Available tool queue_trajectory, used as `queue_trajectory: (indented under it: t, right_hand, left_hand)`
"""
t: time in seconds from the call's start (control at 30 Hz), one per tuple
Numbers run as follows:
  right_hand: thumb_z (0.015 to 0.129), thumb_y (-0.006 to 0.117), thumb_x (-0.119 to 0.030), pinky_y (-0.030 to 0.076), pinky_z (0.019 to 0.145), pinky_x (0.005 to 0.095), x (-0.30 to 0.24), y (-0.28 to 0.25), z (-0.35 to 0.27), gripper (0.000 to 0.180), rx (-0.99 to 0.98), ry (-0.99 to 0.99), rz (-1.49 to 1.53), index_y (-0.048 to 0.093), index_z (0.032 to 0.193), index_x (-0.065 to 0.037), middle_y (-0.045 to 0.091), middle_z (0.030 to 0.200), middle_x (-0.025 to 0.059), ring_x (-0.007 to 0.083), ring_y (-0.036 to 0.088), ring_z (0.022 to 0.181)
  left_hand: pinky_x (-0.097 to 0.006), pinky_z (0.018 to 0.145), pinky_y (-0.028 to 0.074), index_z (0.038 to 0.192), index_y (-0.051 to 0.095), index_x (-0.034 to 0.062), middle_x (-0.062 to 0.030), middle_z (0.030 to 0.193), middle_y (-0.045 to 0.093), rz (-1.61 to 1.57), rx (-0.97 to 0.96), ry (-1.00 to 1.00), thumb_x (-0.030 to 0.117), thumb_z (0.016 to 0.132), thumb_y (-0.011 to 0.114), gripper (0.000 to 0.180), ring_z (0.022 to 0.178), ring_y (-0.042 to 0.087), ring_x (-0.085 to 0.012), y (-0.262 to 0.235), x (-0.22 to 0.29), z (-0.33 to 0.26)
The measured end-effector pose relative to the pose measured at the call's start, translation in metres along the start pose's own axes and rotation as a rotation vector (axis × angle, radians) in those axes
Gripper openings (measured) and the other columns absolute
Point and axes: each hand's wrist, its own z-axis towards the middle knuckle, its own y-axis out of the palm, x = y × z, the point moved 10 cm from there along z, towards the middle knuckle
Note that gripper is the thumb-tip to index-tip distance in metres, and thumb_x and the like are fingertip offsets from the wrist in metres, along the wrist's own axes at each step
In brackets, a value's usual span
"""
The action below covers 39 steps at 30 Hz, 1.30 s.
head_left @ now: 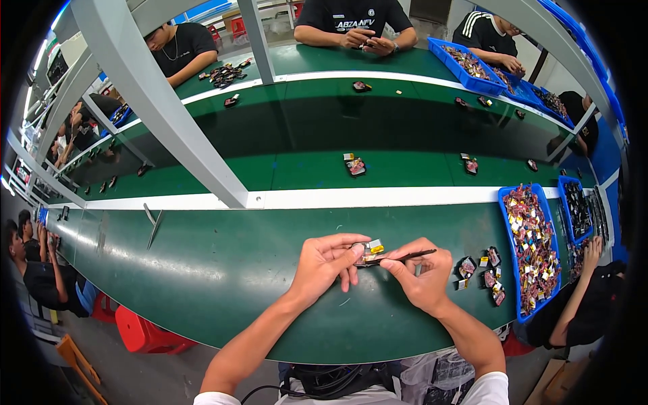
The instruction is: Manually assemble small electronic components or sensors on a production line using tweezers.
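Note:
My left hand (320, 264) holds a small black electronic unit with its fingertips, above the green work table. A small silver and yellow battery (374, 246) sticks up from the unit; the fingers cover much of the rest. Between the thumb and fingers of my right hand (426, 275) is a pair of slim black tweezers (417, 255), seen edge-on. Their tip reaches the unit beside the left fingertips; whether it grips any part is too small to tell. Several similar units (491, 278) with reddish insides and small batteries lie to the right of my right hand.
A blue tray (518, 297) heaped with small wired parts stands on the right, with another blue tray (575, 209) beyond. Ahead, a white rail (351, 196) borders a green conveyor belt (412, 164) carrying scattered units. A grey post (169, 115) rises at left. Co-workers sit around.

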Motion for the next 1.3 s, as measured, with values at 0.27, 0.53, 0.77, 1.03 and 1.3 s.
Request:
queue_trajectory:
  t: [0.27, 0.53, 0.77, 1.03, 1.3]
  right_hand:
    - [0.077, 0.081, 0.002, 0.037, 0.044, 0.0185, -0.019, 0.004, 0.000, 0.015, -0.055, -0.157, -0.114, 0.068, 0.082, -0.001, 0.075, 0.080, 0.0106, 0.0016, 0.051, 0.046]
    - [0.077, 0.081, 0.003, 0.037, 0.044, 0.0185, -0.020, 0.003, -0.001, 0.015, -0.048, -0.149, -0.107, 0.068, 0.082, -0.002, 0.076, 0.080, 0.0109, 0.0012, 0.052, 0.047]
    - [0.077, 0.083, 0.001, 0.031, 0.041, 0.0194, -0.016, 0.001, -0.001, 0.013, 0.006, -0.146, -0.074, 0.072, 0.083, -0.002, 0.074, 0.074, 0.0052, 0.0010, 0.045, 0.042]
    - [0.077, 0.083, 0.001, 0.030, 0.041, 0.0195, -0.016, 0.003, -0.002, 0.013, 0.000, -0.147, -0.110, 0.072, 0.084, -0.002, 0.071, 0.070, 0.0034, 0.0008, 0.044, 0.042]
    - [0.077, 0.083, 0.000, 0.029, 0.042, 0.0196, -0.010, 0.004, -0.001, 0.014, -0.007, -0.098, -0.117, 0.071, 0.085, -0.001, 0.069, 0.068, 0.0016, 0.0006, 0.043, 0.043]
  left_hand:
    - [-0.024, 0.043, 0.048, 0.120, 0.065, -0.0074, -0.0109, 0.077, 0.068, 0.044, 0.004, 0.014, 0.013, 0.101, 0.059, 0.029, 0.056, 0.064, -0.0128, 0.003, 0.006, -0.002]
    - [-0.024, 0.043, 0.049, 0.120, 0.065, -0.0077, -0.0116, 0.079, 0.067, -0.056, -0.017, 0.007, 0.020, 0.103, 0.056, 0.033, 0.058, 0.064, -0.0137, 0.004, 0.010, -0.003]
    - [-0.024, 0.043, 0.049, 0.119, 0.065, -0.0093, -0.0125, 0.078, 0.068, -0.024, -0.013, 0.025, 0.008, 0.099, 0.061, 0.027, 0.056, 0.063, -0.0143, 0.002, 0.003, -0.001]
    - [-0.023, 0.041, 0.046, 0.119, 0.065, -0.0078, -0.0107, 0.078, 0.069, -0.010, 0.034, 0.014, 0.009, 0.099, 0.061, 0.027, 0.054, 0.062, -0.0112, 0.000, -0.002, -0.002]
    - [-0.023, 0.042, 0.046, 0.117, 0.066, -0.0080, -0.0088, 0.074, 0.069, 0.016, 0.065, 0.022, 0.009, 0.099, 0.060, 0.026, 0.053, 0.061, -0.0102, -0.002, -0.002, -0.002]
